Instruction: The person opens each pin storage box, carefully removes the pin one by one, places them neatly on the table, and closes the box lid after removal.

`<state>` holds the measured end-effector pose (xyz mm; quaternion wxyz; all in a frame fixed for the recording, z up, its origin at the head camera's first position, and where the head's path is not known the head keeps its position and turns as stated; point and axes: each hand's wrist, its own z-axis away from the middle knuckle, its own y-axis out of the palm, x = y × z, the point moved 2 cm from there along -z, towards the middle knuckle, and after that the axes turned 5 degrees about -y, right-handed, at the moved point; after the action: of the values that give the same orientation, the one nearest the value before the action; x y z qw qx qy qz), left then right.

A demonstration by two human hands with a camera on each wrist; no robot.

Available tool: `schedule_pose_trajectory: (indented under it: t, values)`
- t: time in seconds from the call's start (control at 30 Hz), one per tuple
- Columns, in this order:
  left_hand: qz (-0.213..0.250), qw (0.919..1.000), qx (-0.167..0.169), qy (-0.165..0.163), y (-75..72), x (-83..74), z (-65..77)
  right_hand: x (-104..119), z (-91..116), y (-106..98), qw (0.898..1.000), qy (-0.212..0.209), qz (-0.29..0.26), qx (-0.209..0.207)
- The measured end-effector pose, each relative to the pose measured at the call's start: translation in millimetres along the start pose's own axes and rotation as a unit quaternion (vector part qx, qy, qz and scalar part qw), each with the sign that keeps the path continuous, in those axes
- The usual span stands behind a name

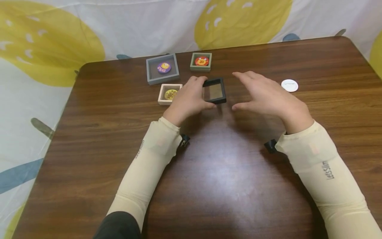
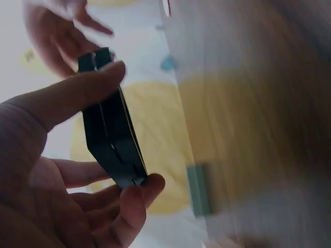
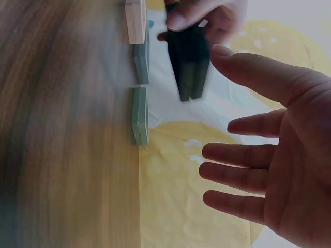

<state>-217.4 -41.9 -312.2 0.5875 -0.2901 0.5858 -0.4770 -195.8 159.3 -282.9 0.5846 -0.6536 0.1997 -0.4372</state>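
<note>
My left hand grips a small black display frame by its edges, thumb on the near side and fingers on the far side. In the left wrist view the black frame is seen edge-on, held off the table. My right hand is apart from the frame, to its right, with fingers spread and thumb away from them. The right wrist view shows the straight fingers of that hand, holding nothing. A white round badge, pin side up, lies on the table beyond the right hand.
On the wooden table, a grey frame with a purple badge, a green frame with a red badge and a cream frame with a yellow badge stand at the back. A patterned cloth hangs behind.
</note>
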Motion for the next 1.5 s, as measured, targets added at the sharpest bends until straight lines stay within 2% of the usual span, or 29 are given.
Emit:
schedule_pose_trajectory:
  t: [0.1,0.2,0.4,0.53,1.03,1.27,1.5]
  values:
    - [-0.003,0.9992,-0.003,-0.039,-3.5,14.0,-6.0,-3,0,-1,1.0,0.004,0.007,0.003]
    - [0.0,0.9987,-0.004,-0.051,-6.8,23.2,-9.5,-4,0,-3,1.0,0.003,0.012,-0.002]
    - [-0.002,0.9991,0.011,-0.042,-8.4,28.6,-11.8,-6,-2,-3,1.0,0.002,0.013,-0.002]
    - [-0.01,0.9986,0.023,-0.048,-6.0,31.0,-13.0,-7,-4,-2,1.0,0.001,0.012,0.0]
    - [-0.037,0.9986,0.015,-0.034,4.0,35.9,-15.9,-9,-6,-1,1.0,0.003,0.011,0.004]
    - [-0.054,0.9963,0.056,-0.036,8.2,36.9,-16.1,-10,-6,1,1.0,0.008,0.012,0.014]
    - [-0.061,0.9955,0.061,-0.037,9.8,35.8,-15.1,-12,-5,3,1.0,0.013,0.012,0.02]
